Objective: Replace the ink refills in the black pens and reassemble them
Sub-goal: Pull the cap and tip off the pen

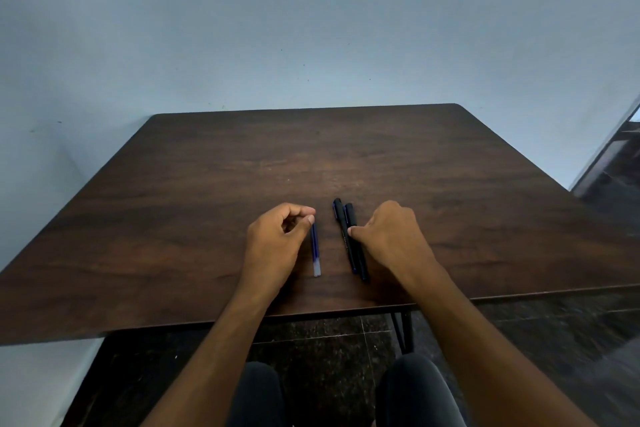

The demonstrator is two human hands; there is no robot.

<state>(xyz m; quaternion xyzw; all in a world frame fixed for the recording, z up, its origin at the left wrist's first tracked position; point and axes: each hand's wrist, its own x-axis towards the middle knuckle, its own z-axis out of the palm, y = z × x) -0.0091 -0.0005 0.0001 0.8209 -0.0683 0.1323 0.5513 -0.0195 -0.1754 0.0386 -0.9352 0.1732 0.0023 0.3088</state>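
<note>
Worktop [214,184]: dark wood-grain surface, set against a pale blue wall [242,28].
Ink refills [315,250]: blue tubes with clear near ends, lying on the worktop near its front edge, pointing away from the person; how many cannot be told.
Black pens [349,236]: two, side by side and touching, lying on the worktop just right of the refills, caps at the far end.
Left hand [277,239]: fingers curled, thumb and forefinger pinching the far end of the refills.
Right hand [391,236]: fingers curled down over the pens, thumb tip against the left pen's barrel; grip on the pens partly hidden.
Floor [329,340]: dark speckled tiles under the worktop.
Knees [412,388]: dark trousers at the bottom edge.
</note>
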